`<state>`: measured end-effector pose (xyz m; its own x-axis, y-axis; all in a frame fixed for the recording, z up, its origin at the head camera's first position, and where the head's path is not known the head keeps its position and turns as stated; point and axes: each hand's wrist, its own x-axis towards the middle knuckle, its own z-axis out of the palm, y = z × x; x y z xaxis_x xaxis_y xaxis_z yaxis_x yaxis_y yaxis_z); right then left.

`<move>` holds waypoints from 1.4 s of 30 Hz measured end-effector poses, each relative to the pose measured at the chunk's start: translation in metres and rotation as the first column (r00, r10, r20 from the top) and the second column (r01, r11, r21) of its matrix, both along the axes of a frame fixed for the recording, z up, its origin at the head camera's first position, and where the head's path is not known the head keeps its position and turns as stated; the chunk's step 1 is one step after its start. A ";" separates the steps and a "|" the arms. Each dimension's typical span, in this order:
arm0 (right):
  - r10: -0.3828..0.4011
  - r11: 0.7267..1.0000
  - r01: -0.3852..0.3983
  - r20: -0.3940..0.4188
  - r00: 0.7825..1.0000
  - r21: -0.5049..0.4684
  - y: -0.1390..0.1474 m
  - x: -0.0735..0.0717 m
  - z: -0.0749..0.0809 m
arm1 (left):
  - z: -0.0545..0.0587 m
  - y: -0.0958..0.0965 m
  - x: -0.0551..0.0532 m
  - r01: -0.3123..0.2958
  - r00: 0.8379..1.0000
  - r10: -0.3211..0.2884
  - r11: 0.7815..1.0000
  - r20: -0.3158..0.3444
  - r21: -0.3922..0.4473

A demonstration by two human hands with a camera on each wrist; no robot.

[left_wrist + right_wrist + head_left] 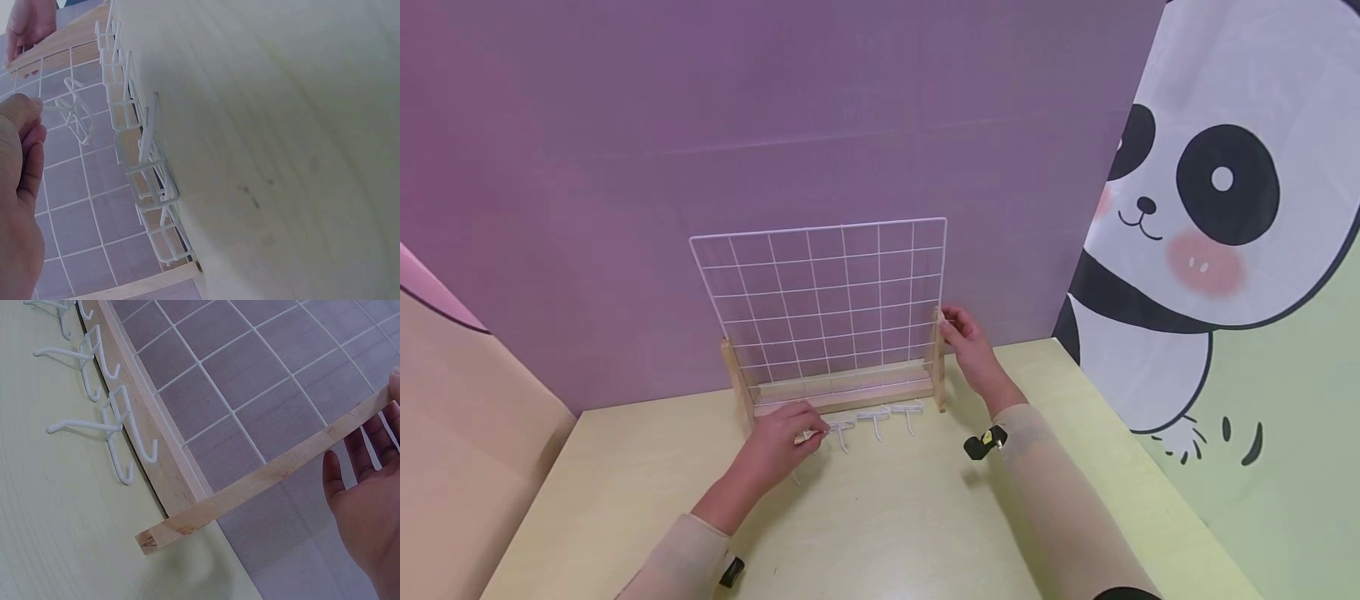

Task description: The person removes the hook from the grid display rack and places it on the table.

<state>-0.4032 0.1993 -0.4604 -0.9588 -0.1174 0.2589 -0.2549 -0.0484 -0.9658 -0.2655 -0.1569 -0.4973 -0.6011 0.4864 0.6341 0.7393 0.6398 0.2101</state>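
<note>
A white wire grid panel (817,228) stands in a wooden base with two side posts. My right hand (973,354) grips the right wooden post (269,478) near its top, thumb on one side and fingers on the other. My left hand (778,446) pinches a white wire hook (74,115) by its prong, in front of the grid's lower left. In the left wrist view that hook's frame faces the grid; whether it touches the wires I cannot tell. More white hooks (115,425) lie in a row along the front of the base.
The stand sits at the back of a pale wooden table (910,517), close to a purple backdrop (820,100). A panda picture (1225,275) covers the panel at the right. The base's front rail (880,393) runs low between the posts.
</note>
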 end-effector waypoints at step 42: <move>-0.010 1.000 0.010 0.006 1.000 -0.010 -0.001 0.001 0.001 | -0.009 -0.002 0.000 -0.054 0.965 0.083 0.991 0.249 -0.122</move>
<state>-0.4022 0.1983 -0.4597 -0.9615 -0.1057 0.2538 -0.2492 -0.0552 -0.9669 -0.2656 -0.1591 -0.5062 -0.7694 0.4981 0.3998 0.6246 0.7176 0.3081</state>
